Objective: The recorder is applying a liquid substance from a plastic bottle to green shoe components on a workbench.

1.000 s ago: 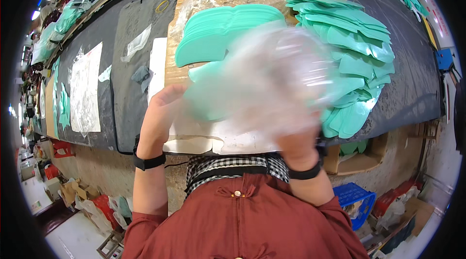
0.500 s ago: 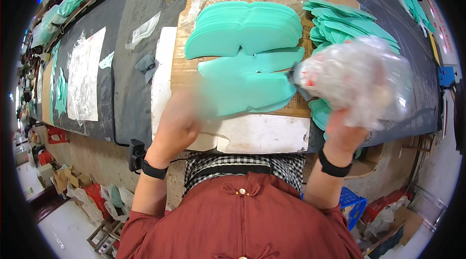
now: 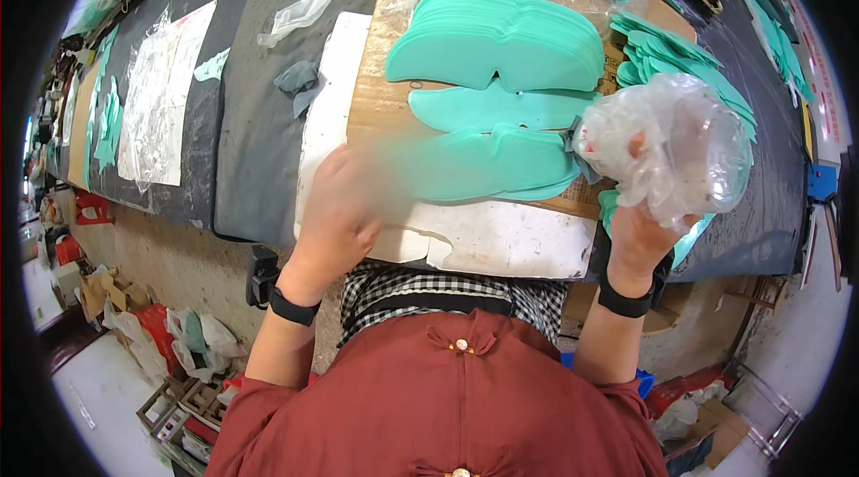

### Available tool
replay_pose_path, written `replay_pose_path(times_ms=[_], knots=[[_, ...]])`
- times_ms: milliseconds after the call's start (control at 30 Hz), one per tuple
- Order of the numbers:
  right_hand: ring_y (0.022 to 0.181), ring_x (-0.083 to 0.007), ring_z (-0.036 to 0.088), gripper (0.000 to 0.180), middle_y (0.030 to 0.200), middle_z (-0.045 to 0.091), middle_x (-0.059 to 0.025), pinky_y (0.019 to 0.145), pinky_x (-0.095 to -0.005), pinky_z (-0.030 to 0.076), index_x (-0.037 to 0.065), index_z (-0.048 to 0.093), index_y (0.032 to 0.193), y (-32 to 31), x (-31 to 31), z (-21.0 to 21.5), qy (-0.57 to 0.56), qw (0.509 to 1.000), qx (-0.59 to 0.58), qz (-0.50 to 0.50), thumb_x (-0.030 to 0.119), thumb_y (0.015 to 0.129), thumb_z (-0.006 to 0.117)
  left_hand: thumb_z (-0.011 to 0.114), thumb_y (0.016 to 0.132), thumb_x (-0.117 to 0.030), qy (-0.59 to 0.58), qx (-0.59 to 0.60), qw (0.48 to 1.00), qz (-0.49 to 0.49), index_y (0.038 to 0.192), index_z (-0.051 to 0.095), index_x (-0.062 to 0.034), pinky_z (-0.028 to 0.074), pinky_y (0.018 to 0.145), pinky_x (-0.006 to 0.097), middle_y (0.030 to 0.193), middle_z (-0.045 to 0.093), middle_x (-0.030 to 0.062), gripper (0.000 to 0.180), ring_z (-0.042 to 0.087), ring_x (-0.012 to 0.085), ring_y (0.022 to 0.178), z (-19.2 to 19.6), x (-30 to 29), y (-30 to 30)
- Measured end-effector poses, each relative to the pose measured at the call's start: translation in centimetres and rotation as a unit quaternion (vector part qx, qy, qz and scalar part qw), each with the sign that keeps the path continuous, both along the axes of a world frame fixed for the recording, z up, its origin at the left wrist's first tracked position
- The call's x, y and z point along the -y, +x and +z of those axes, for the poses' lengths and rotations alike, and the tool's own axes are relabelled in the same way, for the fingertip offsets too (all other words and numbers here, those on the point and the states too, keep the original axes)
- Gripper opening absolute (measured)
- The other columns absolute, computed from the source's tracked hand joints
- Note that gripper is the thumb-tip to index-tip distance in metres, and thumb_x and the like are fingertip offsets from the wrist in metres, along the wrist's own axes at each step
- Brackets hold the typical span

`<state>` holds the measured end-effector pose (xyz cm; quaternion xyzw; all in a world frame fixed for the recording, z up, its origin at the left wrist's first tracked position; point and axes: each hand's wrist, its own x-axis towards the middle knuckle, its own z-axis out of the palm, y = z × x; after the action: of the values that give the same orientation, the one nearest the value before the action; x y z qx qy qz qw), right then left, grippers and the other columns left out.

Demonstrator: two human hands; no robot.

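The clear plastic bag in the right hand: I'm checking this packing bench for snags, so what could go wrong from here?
The clear plastic bag is bunched in the right hand, so its mouth may be hard to find. The left hand, blurred, is at the near teal foam stack; a one-handed grab might fan the pieces or leave some behind. The bag hangs close to the loose teal cutouts on the right and could brush them out of order.

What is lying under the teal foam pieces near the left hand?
The teal foam pieces lie on a brown cardboard sheet, with a white board below. The blurred left hand hides their left end.
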<state>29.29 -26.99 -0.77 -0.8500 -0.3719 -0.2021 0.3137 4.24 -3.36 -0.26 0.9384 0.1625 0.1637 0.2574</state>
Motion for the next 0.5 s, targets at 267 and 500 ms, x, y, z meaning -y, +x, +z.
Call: replay_pose_path(times_ms=[267, 500], knots=[[0.103, -0.0314, 0.064, 0.067, 0.120, 0.062, -0.0187, 0.089, -0.0416, 0.051, -0.003, 0.048, 0.130, -9.3, -11.4, 5.2, 0.191, 0.887, -0.184, 0.378, 0.025, 0.077, 0.078, 0.065, 0.072, -0.002, -0.135, 0.098, 0.982, 0.087, 0.099, 0.067, -0.0057, 0.039, 0.104, 0.045, 0.108, 0.064, 0.0114, 0.027, 0.057, 0.0327, 0.108, -2.1, -1.7, -2.9], [0.108, -0.0286, 0.064, 0.060, 0.115, 0.062, -0.0176, 0.085, -0.0368, 0.055, 0.001, 0.049, 0.127, -7.7, -7.2, 1.0, -0.005, 0.985, 0.050, 0.163, 0.017, 0.077, 0.079, 0.055, 0.078, 0.004, -0.187, 0.081, 0.958, 0.204, 0.086, 0.064, 0.0036, 0.046, 0.086, 0.030, 0.104, 0.066, 0.0108, 0.012, 0.061, 0.0195, 0.096, 1.8, -3.2, -7.5]])
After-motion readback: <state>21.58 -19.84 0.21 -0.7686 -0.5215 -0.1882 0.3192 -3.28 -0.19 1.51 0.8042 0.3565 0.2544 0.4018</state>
